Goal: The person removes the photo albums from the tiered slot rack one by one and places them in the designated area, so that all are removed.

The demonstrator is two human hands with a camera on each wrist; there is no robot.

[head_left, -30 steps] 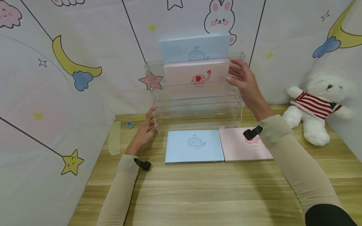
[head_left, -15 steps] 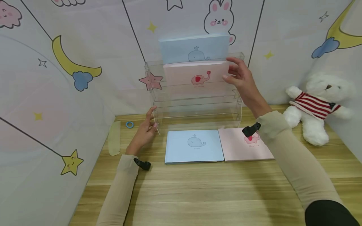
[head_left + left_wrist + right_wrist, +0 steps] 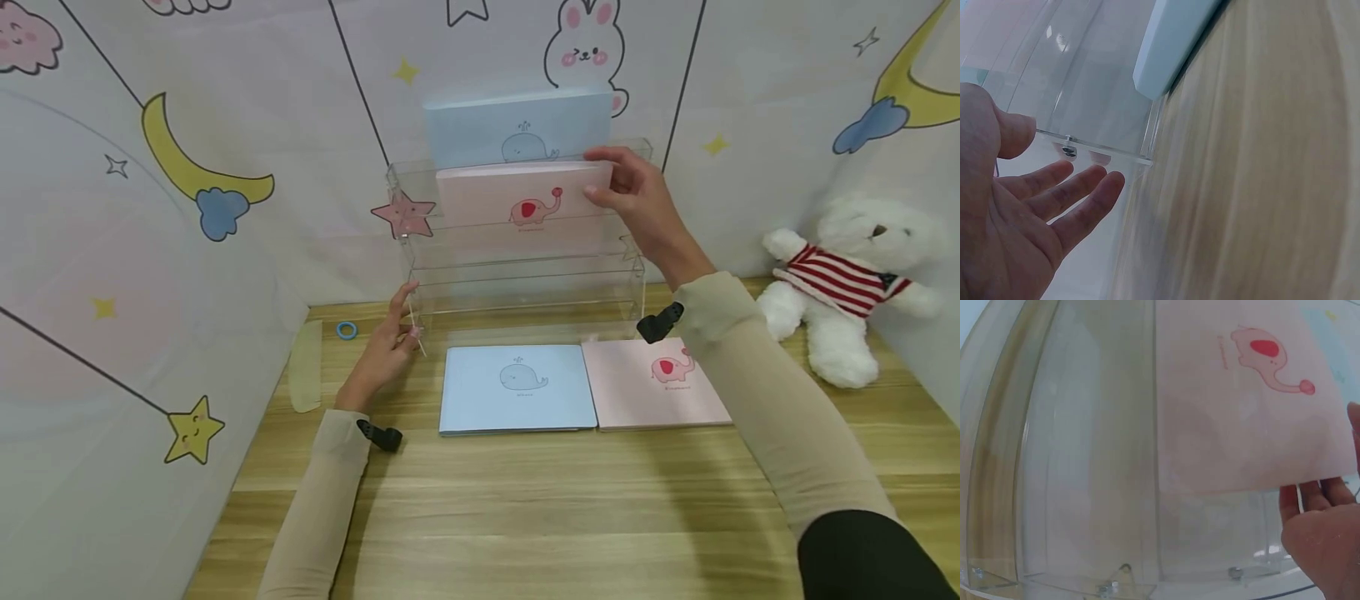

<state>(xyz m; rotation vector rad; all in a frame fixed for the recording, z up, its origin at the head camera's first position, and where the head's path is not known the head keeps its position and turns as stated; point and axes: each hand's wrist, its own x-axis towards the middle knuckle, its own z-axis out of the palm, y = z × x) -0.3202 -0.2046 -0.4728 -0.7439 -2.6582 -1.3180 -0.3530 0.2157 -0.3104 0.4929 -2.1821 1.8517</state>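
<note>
A clear acrylic tiered display rack [image 3: 525, 292] stands at the back of the wooden table. My left hand [image 3: 386, 354] is at the rack's left side panel [image 3: 1094, 145], thumb and fingers on either side of its front edge. My right hand [image 3: 645, 204] grips the right end of a pink elephant book [image 3: 480, 196] standing in an upper tier; the thumb rests on its front cover, and the fingers go behind it [image 3: 1229, 425]. Behind it, in the top tier, a light blue whale book [image 3: 465, 133] leans upright.
In front of the rack lie another blue whale book [image 3: 472, 400] and a pink elephant book [image 3: 630, 400], side by side. A white teddy bear [image 3: 840, 333] sits at right. A blue ring [image 3: 347, 331] and a pale yellow-green strip [image 3: 305, 367] lie at left.
My right hand has moved slightly left over the end of the upper pink book, from its side edge to a hold with thumb in front. My left hand has stayed at the rack.
</note>
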